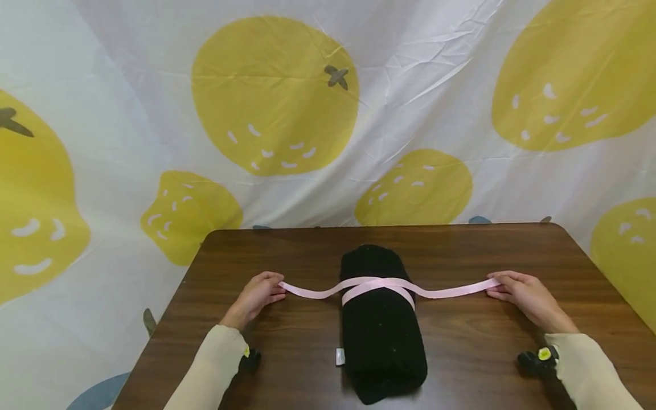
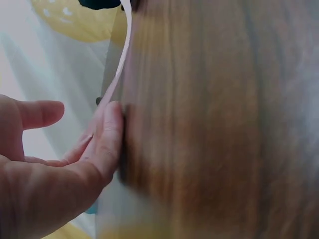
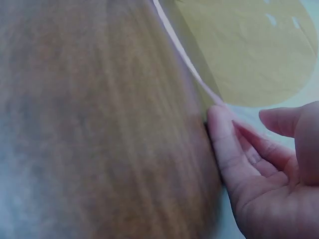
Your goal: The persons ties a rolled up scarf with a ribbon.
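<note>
A black rolled-up cloth bundle (image 1: 384,336) lies lengthwise on the table, a small white tag (image 1: 340,357) poking out at its left side. Around its upper part goes a pale pink ribbon (image 1: 381,282), whose two strands cross on top. My left hand (image 1: 258,296) pinches one ribbon end out to the left of the bundle. To the right, my right hand (image 1: 528,296) pinches the other end. Both free lengths sag slightly between bundle and fingers. In the left wrist view the ribbon (image 2: 122,59) runs up from the fingertips; the right wrist view shows the same at the right hand (image 3: 264,179).
The brown wood-grain table (image 1: 287,250) has rounded far corners. Right behind it hangs a white cloth (image 1: 154,68) printed with yellow fruit. Black wrist devices (image 1: 537,362) sit under both sleeves, close over the tabletop.
</note>
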Available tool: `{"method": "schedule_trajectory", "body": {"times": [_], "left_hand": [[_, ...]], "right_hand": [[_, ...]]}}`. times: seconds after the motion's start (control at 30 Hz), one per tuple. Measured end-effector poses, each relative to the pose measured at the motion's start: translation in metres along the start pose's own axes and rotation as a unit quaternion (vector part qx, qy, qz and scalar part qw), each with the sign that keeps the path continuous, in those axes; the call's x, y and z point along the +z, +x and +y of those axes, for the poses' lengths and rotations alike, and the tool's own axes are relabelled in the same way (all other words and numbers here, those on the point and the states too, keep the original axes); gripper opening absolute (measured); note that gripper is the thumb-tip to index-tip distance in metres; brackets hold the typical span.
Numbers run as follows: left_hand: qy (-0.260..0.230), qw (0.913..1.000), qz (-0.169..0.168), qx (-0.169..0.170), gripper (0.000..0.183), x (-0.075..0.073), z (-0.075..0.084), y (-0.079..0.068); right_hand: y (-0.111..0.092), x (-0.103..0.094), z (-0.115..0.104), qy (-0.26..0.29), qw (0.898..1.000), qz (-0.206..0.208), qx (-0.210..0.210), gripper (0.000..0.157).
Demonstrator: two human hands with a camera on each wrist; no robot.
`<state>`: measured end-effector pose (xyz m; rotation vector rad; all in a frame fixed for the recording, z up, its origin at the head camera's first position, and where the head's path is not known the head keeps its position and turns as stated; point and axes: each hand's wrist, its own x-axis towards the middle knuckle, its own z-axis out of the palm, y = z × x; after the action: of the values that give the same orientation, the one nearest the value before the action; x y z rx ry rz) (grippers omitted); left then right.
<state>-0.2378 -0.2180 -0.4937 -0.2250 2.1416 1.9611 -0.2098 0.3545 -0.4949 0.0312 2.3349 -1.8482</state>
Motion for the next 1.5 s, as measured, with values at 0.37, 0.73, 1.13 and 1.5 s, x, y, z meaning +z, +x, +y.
{"method": "schedule_trajectory", "body": {"times": [0.37, 0.73, 1.13, 1.5], "left_hand": [[0.182, 0.9826, 0.033, 0.015, 0.028, -0.007, 0.018, -0.005], [0.275, 0.9493, 0.056, 0.142, 0.023, 0.023, 0.047, -0.006], [0.248, 0.9415, -0.026, 0.226, 0.017, 0.076, 0.066, -0.01], [0.263, 0.9149, -0.147, 0.269, 0.013, 0.119, 0.071, -0.012]], "right_hand": [[-0.004, -0.009, -0.023, -0.28, 0.958, 0.059, -0.019, 0.046], [0.005, 0.029, -0.068, -0.32, 0.937, 0.058, -0.128, 0.037], [0.013, 0.085, -0.108, -0.268, 0.943, -0.026, -0.196, 0.019], [0.015, 0.131, -0.121, -0.234, 0.932, -0.145, -0.234, 0.014]]}}
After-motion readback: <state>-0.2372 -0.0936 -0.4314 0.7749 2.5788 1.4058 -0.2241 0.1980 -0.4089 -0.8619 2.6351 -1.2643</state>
